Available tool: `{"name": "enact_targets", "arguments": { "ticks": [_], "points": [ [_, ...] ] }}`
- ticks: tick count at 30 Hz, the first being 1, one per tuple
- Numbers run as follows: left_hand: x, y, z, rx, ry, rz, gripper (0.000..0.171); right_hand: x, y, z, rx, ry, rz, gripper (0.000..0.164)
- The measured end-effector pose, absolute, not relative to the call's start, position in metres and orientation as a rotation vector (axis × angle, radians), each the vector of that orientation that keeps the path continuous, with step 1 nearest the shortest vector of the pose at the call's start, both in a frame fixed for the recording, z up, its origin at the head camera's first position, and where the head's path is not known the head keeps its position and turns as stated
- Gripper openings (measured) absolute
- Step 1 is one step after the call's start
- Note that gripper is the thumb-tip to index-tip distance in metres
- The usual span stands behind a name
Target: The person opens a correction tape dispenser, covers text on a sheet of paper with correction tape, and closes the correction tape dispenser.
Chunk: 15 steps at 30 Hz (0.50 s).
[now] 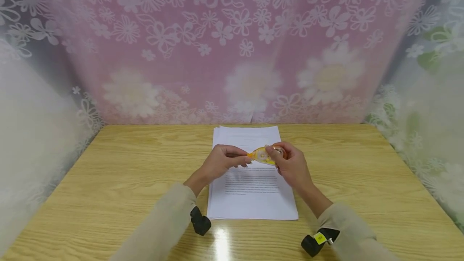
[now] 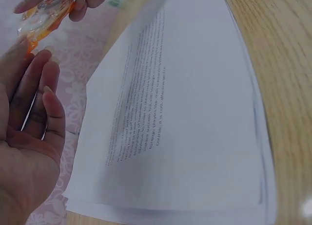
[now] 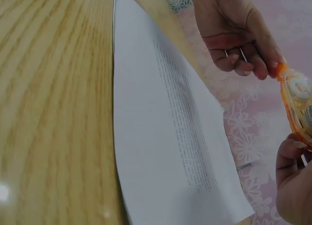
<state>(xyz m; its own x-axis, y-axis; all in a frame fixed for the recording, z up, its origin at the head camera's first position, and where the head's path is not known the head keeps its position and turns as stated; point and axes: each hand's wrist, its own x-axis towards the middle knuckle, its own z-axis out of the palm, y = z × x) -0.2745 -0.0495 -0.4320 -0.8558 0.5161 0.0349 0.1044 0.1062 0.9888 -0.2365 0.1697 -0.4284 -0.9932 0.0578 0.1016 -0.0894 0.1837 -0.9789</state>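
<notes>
An orange, see-through correction tape dispenser is held sideways over printed sheets between both hands. My right hand grips its wide body, thumb on top. At the narrow orange tip, the thumb and forefinger of my left hand pinch the end. In the left wrist view the left hand shows its other fingers loosely bent, with the dispenser beyond them. The right wrist view has the dispenser at the right edge, round spools showing through its clear case.
The sheets lie in a slightly uneven stack on a wood-grain table. Behind the table's far edge hangs a pink flowered curtain, with pale flowered cloth at both sides. Both sleeves carry black wrist cameras.
</notes>
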Motion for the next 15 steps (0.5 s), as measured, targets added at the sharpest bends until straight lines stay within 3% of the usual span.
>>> {"name": "enact_targets", "arguments": {
  "ticks": [4,11,15],
  "points": [
    [-0.271,-0.045,-0.437,0.518,2.081,1.903,0.027,-0.234,0.164,-0.431,0.035,-2.311,1.951,0.037],
    [-0.251,-0.026,-0.436,0.164,1.891,2.116,0.054,-0.232,0.152,-0.433,-0.013,-2.341,1.867,0.041],
    [-0.244,-0.017,-0.429,-0.035,1.834,2.209,0.055,-0.231,0.145,-0.433,0.07,-2.381,1.735,0.042]
  ]
}}
